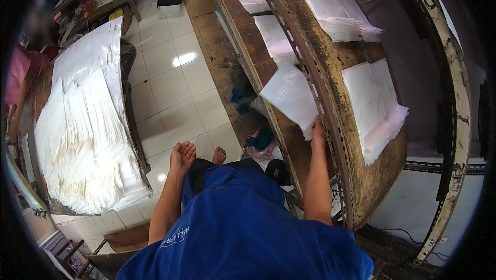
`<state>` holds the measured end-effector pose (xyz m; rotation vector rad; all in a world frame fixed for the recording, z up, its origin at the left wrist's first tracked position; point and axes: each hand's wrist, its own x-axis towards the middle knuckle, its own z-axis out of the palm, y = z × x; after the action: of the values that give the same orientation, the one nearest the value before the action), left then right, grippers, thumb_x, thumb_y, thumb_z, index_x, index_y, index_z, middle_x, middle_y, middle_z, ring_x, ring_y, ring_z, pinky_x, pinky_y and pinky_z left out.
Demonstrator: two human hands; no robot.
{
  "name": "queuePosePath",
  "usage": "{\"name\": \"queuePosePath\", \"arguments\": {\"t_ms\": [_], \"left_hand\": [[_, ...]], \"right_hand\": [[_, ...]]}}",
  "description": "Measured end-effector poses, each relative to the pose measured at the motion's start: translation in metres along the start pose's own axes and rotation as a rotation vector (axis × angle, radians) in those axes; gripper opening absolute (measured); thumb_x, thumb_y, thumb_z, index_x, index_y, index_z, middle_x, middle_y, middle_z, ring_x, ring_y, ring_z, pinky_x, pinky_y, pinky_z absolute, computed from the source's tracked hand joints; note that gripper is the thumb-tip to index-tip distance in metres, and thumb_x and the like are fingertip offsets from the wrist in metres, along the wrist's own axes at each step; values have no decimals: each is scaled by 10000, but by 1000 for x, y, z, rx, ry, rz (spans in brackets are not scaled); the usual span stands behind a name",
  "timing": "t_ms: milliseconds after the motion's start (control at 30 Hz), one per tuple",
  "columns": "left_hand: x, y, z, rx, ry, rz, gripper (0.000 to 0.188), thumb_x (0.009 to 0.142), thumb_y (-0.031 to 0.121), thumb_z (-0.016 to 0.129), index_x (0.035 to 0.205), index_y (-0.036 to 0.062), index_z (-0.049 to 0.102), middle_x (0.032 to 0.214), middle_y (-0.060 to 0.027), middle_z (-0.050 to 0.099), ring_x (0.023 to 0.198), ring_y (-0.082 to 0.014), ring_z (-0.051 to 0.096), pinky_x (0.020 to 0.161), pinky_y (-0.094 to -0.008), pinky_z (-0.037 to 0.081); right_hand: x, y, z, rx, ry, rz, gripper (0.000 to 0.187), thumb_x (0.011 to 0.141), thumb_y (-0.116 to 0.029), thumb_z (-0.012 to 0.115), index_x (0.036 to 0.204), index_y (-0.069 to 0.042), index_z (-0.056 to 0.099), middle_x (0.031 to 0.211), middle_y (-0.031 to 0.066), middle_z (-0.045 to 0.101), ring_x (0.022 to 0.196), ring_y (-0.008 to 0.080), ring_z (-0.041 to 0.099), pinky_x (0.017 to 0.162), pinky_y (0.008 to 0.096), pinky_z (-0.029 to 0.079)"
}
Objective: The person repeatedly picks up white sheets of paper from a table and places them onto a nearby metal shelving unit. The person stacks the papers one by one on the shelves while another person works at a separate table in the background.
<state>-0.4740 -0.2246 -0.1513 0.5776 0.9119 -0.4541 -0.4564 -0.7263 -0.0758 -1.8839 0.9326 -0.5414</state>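
Loosely in the right hand [317, 126], fingers closed on its corner, a thin white translucent sheet [289, 96]; left hand [182, 157] open.

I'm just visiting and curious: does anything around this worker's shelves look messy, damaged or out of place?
Mostly wear. The wooden shelf is stained and chipped, and its metal rail has peeling paint. One white sheet stack is fanned out and overhangs the shelf edge. The right hand holds a white sheet; the left hand is empty.
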Motion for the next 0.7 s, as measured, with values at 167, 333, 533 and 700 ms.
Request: {"name": "queuePosePath", "arguments": {"t_ms": [167, 333, 533, 700], "left_hand": [[-3, 2, -3, 74, -20, 34, 377, 985, 362, 425, 1050, 26, 585, 947, -102, 640, 890, -218, 622, 789, -338, 512], [-7, 8, 0, 129, -14, 91, 343, 978, 335, 443, 1048, 33, 588, 940, -97, 640, 866, -215, 624, 803, -333, 493], [-17, 7, 6, 169, -41, 100, 297, 964, 308, 466, 1018, 43, 587, 919, -89, 640, 857, -208, 623, 796, -332, 496], [-30, 1, 11, 228, -40, 103, 261, 949, 269, 483, 1019, 39, 584, 913, -94, 640, 844, -202, 620, 771, -321, 506]], "right_hand": [[37, 61, -28, -85, 212, 116, 214, 935, -121, 530, 1103, 0, 477, 836, 62, 594, 669, 129, 528, 606, 275, 433], [52, 95, -25, -145, 222, 216, 224, 938, -137, 530, 1103, 11, 493, 860, 79, 599, 710, 156, 545, 654, 296, 444], [59, 117, -30, -198, 227, 273, 241, 942, -155, 529, 1103, 23, 512, 888, 101, 605, 759, 188, 565, 712, 322, 457], [64, 125, -38, -253, 221, 225, 258, 945, -170, 529, 1103, 34, 528, 911, 118, 610, 799, 214, 581, 760, 343, 467]]}}
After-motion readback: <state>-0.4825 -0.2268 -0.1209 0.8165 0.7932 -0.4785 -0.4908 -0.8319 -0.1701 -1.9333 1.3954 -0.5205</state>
